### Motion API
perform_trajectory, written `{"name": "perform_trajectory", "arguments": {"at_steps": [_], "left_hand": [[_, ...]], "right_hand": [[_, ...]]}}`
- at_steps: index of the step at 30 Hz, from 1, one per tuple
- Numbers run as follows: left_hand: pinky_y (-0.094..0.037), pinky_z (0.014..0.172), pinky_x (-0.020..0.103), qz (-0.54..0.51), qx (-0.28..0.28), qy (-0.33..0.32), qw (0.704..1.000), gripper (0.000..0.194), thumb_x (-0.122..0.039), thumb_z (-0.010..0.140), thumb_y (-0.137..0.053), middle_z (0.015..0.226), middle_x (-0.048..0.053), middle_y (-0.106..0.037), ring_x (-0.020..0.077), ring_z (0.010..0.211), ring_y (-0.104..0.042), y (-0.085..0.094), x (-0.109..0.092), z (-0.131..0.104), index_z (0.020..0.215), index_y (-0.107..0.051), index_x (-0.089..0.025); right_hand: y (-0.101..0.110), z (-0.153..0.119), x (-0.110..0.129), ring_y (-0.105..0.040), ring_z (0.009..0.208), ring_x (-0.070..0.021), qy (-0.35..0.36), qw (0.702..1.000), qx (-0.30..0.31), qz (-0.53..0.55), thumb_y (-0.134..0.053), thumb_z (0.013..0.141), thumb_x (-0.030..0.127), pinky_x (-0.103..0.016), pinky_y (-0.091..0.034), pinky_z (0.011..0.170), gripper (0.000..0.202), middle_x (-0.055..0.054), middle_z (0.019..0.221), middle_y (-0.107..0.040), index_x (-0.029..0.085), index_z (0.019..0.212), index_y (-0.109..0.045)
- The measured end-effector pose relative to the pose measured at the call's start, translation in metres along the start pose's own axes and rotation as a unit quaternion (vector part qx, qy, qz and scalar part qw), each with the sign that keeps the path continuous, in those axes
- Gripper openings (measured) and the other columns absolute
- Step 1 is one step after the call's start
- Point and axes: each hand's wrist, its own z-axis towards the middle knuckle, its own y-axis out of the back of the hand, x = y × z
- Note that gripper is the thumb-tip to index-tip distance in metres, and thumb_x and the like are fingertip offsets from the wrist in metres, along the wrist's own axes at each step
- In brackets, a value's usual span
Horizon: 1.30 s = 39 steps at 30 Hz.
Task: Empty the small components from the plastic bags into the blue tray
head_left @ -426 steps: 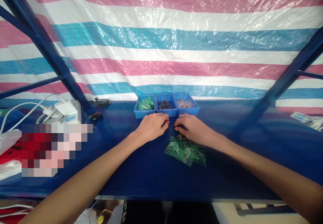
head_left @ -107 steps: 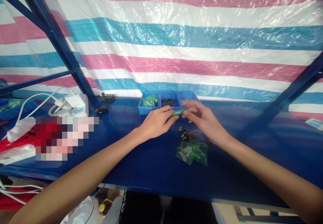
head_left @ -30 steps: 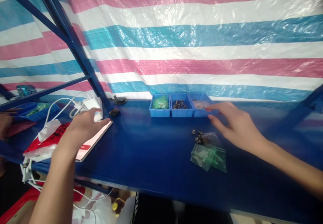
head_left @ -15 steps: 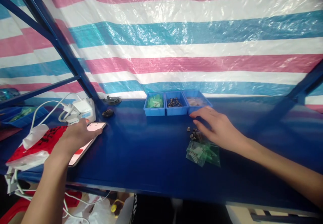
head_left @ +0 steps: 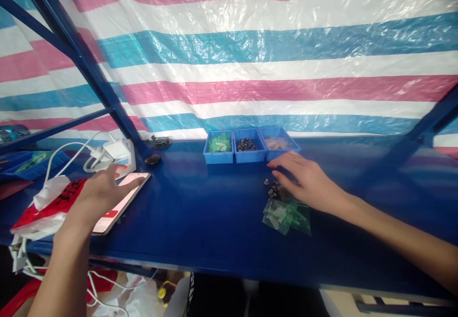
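Note:
My left hand (head_left: 102,190) hovers over the left edge of a smartphone (head_left: 130,190) with a lit screen, thumb and fingers apart, holding nothing. On the right, my right hand (head_left: 304,176) is slightly curled with thumb and fingers apart. Its palm partly hides a few small dark metal parts (head_left: 275,190) that look like screws. One loose small part (head_left: 266,182) lies just left of them. Below the hand are small clear bags (head_left: 286,216) with green and pale pieces. Three blue bins stand behind: green bags (head_left: 220,143), dark small parts (head_left: 246,144), pale packets (head_left: 276,144).
A white power strip (head_left: 125,152) with cables stands at the left by a blue frame post (head_left: 95,83). A red and white package (head_left: 53,209) lies below it. A black mouse-like object (head_left: 153,159) sits near the post. Striped sheeting (head_left: 250,88) hangs behind the blue table (head_left: 200,231).
My left hand has shifted slightly left and its thumb and fingers have spread, lifting off the phone. The phone has slid slightly towards the lower left. My right hand is nearly still.

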Motion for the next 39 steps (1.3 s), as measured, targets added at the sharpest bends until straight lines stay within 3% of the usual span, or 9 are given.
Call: {"name": "perform_trajectory", "arguments": {"at_steps": [2, 4, 9, 14, 18, 22, 26, 32, 39], "left_hand": [[-0.046, 0.083, 0.031, 0.002, 0.001, -0.031, 1.000, 0.061, -0.069, 0.083, -0.059, 0.115, 0.009, -0.071, 0.0299, 0.106, -0.066, 0.010, -0.013, -0.006, 0.121, -0.061, -0.021], [-0.047, 0.086, 0.032, -0.037, -0.027, -0.058, 0.997, 0.049, -0.061, 0.089, -0.056, 0.114, 0.006, -0.071, 0.0274, 0.106, -0.067, 0.019, -0.033, -0.013, 0.118, -0.062, -0.022], [-0.051, 0.078, 0.031, -0.162, -0.062, -0.200, 0.964, 0.035, -0.047, 0.093, -0.056, 0.101, 0.005, -0.073, 0.0236, 0.092, -0.070, 0.024, -0.109, -0.039, 0.114, -0.065, -0.020], [-0.050, 0.069, 0.033, -0.144, 0.038, -0.357, 0.922, 0.026, -0.041, 0.096, -0.054, 0.105, 0.004, -0.072, 0.0233, 0.087, -0.070, 0.018, -0.189, -0.070, 0.114, -0.065, -0.025], [-0.047, 0.066, 0.034, -0.090, 0.082, -0.449, 0.885, 0.026, -0.037, 0.095, -0.058, 0.102, 0.008, -0.071, 0.0262, 0.087, -0.069, 0.013, -0.228, -0.065, 0.113, -0.066, -0.020], [-0.045, 0.066, 0.030, -0.160, 0.111, -0.533, 0.823, 0.019, -0.028, 0.093, -0.060, 0.093, 0.005, -0.070, 0.0205, 0.082, -0.066, -0.007, -0.243, -0.044, 0.109, -0.066, -0.019], [-0.044, 0.066, 0.026, -0.279, 0.147, -0.543, 0.778, 0.015, -0.024, 0.095, -0.055, 0.082, 0.001, -0.067, 0.0138, 0.071, -0.061, -0.031, -0.246, -0.041, 0.106, -0.065, -0.019], [-0.043, 0.066, 0.027, -0.265, 0.047, -0.529, 0.805, 0.016, -0.023, 0.097, -0.050, 0.097, 0.003, -0.067, 0.0157, 0.080, -0.063, -0.049, -0.247, -0.057, 0.108, -0.061, -0.019], [-0.038, 0.056, 0.028, -0.131, -0.006, -0.571, 0.810, 0.021, -0.025, 0.102, -0.041, 0.107, 0.004, -0.065, 0.0179, 0.083, -0.064, -0.044, -0.246, -0.058, 0.111, -0.059, -0.019]], "right_hand": [[-0.001, 0.000, -0.001, -0.064, 0.101, -0.0258, -0.002, 1.000, 0.008, -0.003, -0.050, 0.102, 0.022, -0.042, -0.055, 0.086, 0.017, -0.009, 0.107, -0.071, 0.018, 0.112, -0.064], [-0.003, 0.000, -0.003, -0.064, 0.101, -0.0257, -0.005, 1.000, 0.019, -0.003, -0.051, 0.102, 0.023, -0.041, -0.055, 0.085, 0.017, -0.009, 0.106, -0.070, 0.018, 0.111, -0.064], [-0.007, -0.002, -0.005, -0.063, 0.102, -0.0256, -0.009, 0.999, 0.048, 0.001, -0.050, 0.102, 0.024, -0.040, -0.054, 0.085, 0.017, -0.009, 0.105, -0.070, 0.019, 0.108, -0.065], [-0.009, -0.003, -0.009, -0.062, 0.101, -0.0273, -0.002, 0.997, 0.070, -0.006, -0.048, 0.102, 0.025, -0.043, -0.054, 0.085, 0.020, -0.010, 0.103, -0.070, 0.019, 0.105, -0.066], [-0.010, -0.003, -0.011, -0.062, 0.100, -0.0280, -0.013, 0.996, 0.091, -0.012, -0.047, 0.102, 0.024, -0.045, -0.054, 0.085, 0.022, -0.010, 0.102, -0.071, 0.018, 0.102, -0.068], [-0.009, -0.003, -0.012, -0.063, 0.099, -0.0283, -0.021, 0.994, 0.102, -0.020, -0.047, 0.102, 0.022, -0.045, -0.054, 0.084, 0.022, -0.011, 0.101, -0.071, 0.017, 0.102, -0.069], [-0.008, -0.004, -0.013, -0.064, 0.098, -0.0281, -0.024, 0.994, 0.109, -0.021, -0.048, 0.101, 0.021, -0.044, -0.055, 0.083, 0.022, -0.010, 0.099, -0.072, 0.018, 0.101, -0.069], [-0.010, -0.003, -0.012, -0.063, 0.101, -0.0270, -0.020, 0.995, 0.096, 0.002, -0.056, 0.100, 0.024, -0.041, -0.055, 0.085, 0.016, -0.009, 0.103, -0.072, 0.019, 0.106, -0.070], [-0.016, -0.002, -0.009, -0.064, 0.094, -0.0265, -0.017, 0.995, 0.098, -0.005, -0.058, 0.098, 0.022, -0.041, -0.054, 0.080, 0.014, -0.009, 0.097, -0.072, 0.020, 0.098, -0.072]]}}
